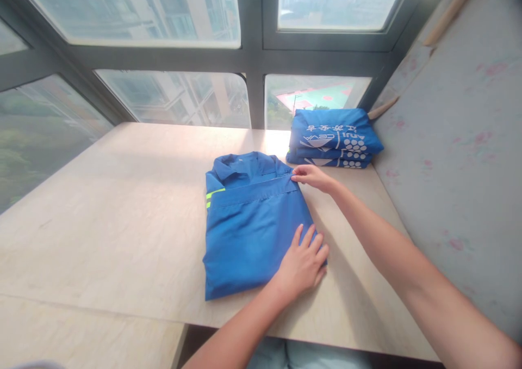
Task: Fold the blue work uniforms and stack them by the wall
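A blue collared garment point(253, 233) lies folded on the pale tabletop, its collar toward the window and yellow-green stripes at its left edge. My left hand point(302, 260) rests on the garment's lower right part, palm down with the fingers spread. Near the upper right corner, my right hand point(312, 177) pinches the edge of the folded layer between thumb and fingers. Behind it sits a stack of folded blue garments point(332, 137) with white printing, not touched by either hand.
The pale table point(101, 211) reaches to the window frame point(255, 59) at the back. A wall with a pink flower pattern point(457, 157) stands on the right. The table's front edge runs close to my body, with a gap at lower centre.
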`<state>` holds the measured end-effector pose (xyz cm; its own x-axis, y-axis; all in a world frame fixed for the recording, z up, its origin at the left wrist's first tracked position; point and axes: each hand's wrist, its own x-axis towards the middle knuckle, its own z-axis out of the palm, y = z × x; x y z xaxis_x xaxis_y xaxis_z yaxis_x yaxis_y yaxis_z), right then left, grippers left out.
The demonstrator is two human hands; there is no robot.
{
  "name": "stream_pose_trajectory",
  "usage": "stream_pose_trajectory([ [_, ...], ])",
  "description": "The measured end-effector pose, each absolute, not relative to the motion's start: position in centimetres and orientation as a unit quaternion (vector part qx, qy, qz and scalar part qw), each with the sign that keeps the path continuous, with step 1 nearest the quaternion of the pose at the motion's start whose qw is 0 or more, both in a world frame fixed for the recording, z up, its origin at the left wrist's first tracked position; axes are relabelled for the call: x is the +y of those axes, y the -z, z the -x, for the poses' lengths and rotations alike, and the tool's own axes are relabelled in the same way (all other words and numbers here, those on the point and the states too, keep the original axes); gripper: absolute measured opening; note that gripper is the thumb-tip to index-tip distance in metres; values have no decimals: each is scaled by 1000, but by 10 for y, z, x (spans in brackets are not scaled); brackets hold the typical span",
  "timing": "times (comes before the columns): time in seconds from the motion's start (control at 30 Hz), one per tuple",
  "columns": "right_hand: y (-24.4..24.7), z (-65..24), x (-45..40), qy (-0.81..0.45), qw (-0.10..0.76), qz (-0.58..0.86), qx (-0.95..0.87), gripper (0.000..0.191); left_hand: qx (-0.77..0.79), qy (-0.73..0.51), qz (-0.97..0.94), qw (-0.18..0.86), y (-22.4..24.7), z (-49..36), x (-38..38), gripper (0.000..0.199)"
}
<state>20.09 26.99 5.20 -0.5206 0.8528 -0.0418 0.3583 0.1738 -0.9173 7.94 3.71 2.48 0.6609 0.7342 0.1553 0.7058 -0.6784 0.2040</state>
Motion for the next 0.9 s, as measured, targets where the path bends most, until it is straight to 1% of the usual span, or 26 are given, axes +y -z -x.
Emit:
stream_pose_trajectory([
  [0.1, -60, -189, 282, -428, 236, 457, -743, 38, 399, -113, -907, 73, -23, -81, 38, 48],
  [0.17, -61, -181, 284, -409, 231, 473, -745, 34, 402, -115, -905, 81, -23, -83, 38, 50],
  [0.23, -60, -174, 277, -381, 230, 490, -749, 24, 400, -122, -904, 91, -26, -84, 38, 53],
  [0.3, -61, -170, 261, -297, 251, 520, -761, 15, 394, -139, -902, 107, -35, -78, 38, 57],
  [0.33, -63, -168, 248, -243, 269, 530, -767, 20, 397, -152, -897, 117, -42, -72, 38, 56],
  [0.4, -65, -164, 217, -151, 307, 518, -784, 35, 435, -177, -874, 127, -55, -49, 42, 45],
  [0.43, -64, -161, 200, -132, 317, 496, -798, 40, 473, -186, -853, 118, -61, -33, 44, 40],
  [0.5, -58, -154, 168, -120, 304, 436, -839, 45, 569, -180, -800, 65, -65, 2, 51, 39],
  [0.57, -45, -148, 145, -106, 257, 394, -876, 43, 641, -147, -753, 0, -60, 37, 58, 45],
  [0.67, -20, -143, 135, -77, 192, 402, -892, 48, 670, -98, -735, -39, -40, 72, 65, 57],
  [0.77, -4, -146, 141, -63, 174, 439, -879, 54, 686, -85, -721, -47, -26, 82, 65, 65],
  [0.9, -1, -155, 141, -65, 166, 461, -870, 55, 710, -87, -697, -54, -24, 82, 57, 68],
])
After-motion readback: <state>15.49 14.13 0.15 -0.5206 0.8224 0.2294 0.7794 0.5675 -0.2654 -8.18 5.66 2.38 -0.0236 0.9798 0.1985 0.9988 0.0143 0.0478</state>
